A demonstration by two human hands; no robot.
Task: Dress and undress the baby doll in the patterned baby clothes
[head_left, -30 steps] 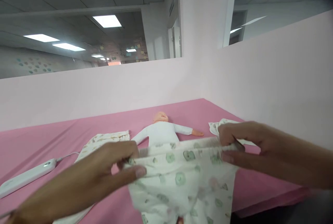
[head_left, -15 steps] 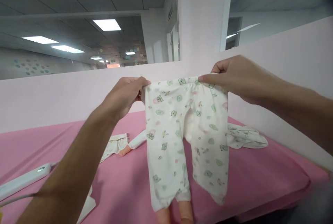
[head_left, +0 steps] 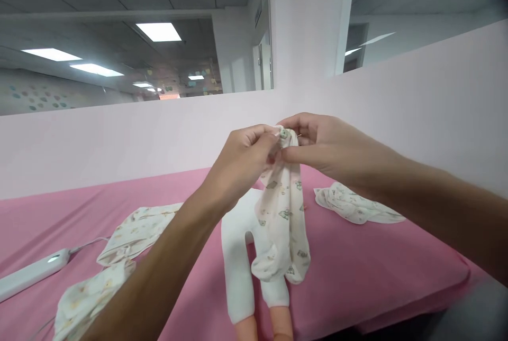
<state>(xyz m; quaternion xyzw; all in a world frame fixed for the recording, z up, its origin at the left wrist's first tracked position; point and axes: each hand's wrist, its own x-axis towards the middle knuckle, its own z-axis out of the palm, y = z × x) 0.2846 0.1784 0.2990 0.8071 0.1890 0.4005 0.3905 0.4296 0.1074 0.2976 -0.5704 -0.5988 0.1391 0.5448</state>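
Note:
Baby pants point(head_left: 283, 209), white with small green and pink prints, hang gathered in a narrow bunch between my hands. My left hand point(head_left: 252, 158) pinches the waistband from the left. On the other side my right hand point(head_left: 313, 140) has its thumb and fingers closed about the same bunched top edge. Below the pants lies a doll point(head_left: 238, 256) in a white outfit, its bare lower legs toward me. The hanging pant legs cover part of its body, and my hands hide its upper part.
Pink cloth point(head_left: 349, 288) covers the table. Printed baby garments point(head_left: 138, 230) lie at left, beside a white device point(head_left: 35, 272) with a cable. Another crumpled printed cloth point(head_left: 357, 206) is at right. A white wall point(head_left: 119, 145) with windows stands behind.
My hands have come together from the two ends of the waistband. The pants, spread flat before, are now bunched narrow, and more of the doll shows.

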